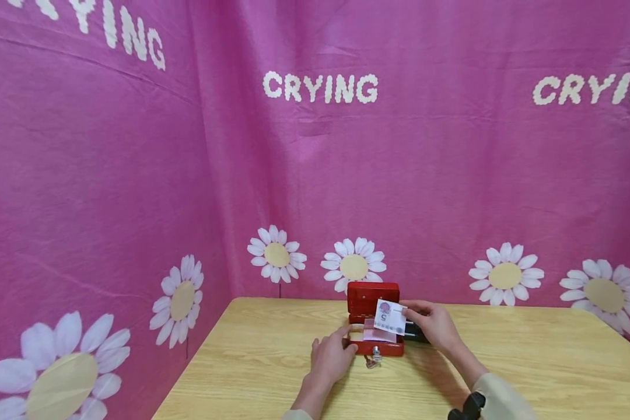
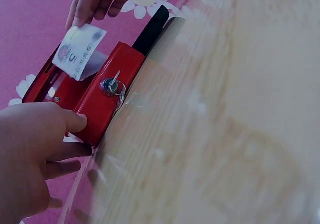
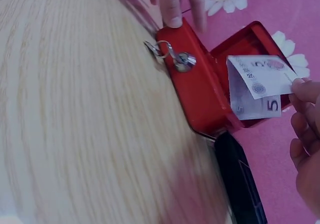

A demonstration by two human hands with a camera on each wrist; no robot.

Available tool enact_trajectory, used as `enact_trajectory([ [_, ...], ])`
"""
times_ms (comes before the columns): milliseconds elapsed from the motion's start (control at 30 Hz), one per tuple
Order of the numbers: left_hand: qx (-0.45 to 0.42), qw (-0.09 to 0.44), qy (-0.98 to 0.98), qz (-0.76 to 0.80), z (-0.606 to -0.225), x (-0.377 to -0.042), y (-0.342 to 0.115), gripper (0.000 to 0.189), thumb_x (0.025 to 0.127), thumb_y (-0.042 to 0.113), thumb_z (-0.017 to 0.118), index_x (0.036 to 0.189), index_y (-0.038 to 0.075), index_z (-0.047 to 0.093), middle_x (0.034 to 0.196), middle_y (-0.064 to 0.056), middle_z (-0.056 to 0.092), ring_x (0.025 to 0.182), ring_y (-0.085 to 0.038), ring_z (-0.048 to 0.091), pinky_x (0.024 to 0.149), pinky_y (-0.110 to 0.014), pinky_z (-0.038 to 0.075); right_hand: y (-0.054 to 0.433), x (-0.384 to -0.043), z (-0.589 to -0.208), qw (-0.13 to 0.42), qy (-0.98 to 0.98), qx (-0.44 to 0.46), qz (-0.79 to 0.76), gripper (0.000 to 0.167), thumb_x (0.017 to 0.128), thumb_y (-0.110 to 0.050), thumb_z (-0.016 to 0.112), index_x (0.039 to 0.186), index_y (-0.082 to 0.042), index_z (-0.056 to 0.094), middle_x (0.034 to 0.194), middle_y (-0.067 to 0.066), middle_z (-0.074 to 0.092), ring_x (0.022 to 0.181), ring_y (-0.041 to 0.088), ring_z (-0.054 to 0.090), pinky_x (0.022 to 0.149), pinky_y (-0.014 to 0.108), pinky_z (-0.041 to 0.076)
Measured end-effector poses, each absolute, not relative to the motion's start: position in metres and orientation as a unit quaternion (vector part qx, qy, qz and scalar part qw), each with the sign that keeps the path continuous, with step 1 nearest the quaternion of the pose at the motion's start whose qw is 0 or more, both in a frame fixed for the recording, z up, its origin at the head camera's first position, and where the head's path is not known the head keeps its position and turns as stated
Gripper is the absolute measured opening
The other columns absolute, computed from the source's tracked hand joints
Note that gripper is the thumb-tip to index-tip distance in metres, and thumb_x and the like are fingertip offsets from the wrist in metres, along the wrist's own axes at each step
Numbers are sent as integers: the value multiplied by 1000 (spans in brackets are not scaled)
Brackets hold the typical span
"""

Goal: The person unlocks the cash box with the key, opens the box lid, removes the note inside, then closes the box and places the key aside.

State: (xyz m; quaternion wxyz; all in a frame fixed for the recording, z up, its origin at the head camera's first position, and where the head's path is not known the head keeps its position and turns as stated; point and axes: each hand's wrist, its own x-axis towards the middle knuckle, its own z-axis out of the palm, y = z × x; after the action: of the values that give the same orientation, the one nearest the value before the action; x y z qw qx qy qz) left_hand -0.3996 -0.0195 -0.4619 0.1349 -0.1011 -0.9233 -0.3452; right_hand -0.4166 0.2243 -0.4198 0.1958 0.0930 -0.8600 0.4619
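A small red cash box [image 1: 376,349] stands on the wooden table with its lid [image 1: 364,297] raised at the back. A small key ring with keys [image 2: 120,93] hangs at the lock on its front. My right hand [image 1: 438,329] pinches a pale banknote [image 1: 390,317] marked 5 between thumb and fingertips, over the box opening. In the right wrist view the banknote [image 3: 262,77] looks folded, one half hanging below the other. Pinkish paper [image 1: 379,333] shows inside the box under it. My left hand [image 1: 332,356] rests at the box's left end, thumb on the front corner, fingers extended alongside.
A black flat object [image 1: 413,331], like a wallet, lies against the box's right side. Wood-grain table [image 1: 530,361] extends to both sides. Behind and to the left hangs a pink curtain [image 1: 425,175] with daisies and white lettering. A black strap [image 1: 469,405] circles my right wrist.
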Motion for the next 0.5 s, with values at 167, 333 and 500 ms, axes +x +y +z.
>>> enact_trajectory([
  [167,-112,153,-923,-335,-463,-399,-21,36,91,19,70,127,17,69,109,-2,76,111,-33,67,107,-67,29,234,-413,-415,207,-853,107,468,30,93,-24,70,117,-7,73,111,10,75,96,-1,60,82,18,49],
  [333,-108,145,-924,-336,-463,-399,-21,35,92,21,69,128,20,68,109,1,76,110,-30,68,106,-65,31,245,-410,-412,208,-850,112,471,30,93,-26,70,118,-9,74,112,10,75,97,-4,60,83,18,50],
  [500,-102,142,-927,-333,-463,-401,-22,35,92,21,69,127,21,69,109,0,76,110,-30,68,107,-67,29,254,-406,-411,206,-850,116,471,32,93,-29,70,118,-10,73,112,10,74,93,-6,60,80,18,51],
])
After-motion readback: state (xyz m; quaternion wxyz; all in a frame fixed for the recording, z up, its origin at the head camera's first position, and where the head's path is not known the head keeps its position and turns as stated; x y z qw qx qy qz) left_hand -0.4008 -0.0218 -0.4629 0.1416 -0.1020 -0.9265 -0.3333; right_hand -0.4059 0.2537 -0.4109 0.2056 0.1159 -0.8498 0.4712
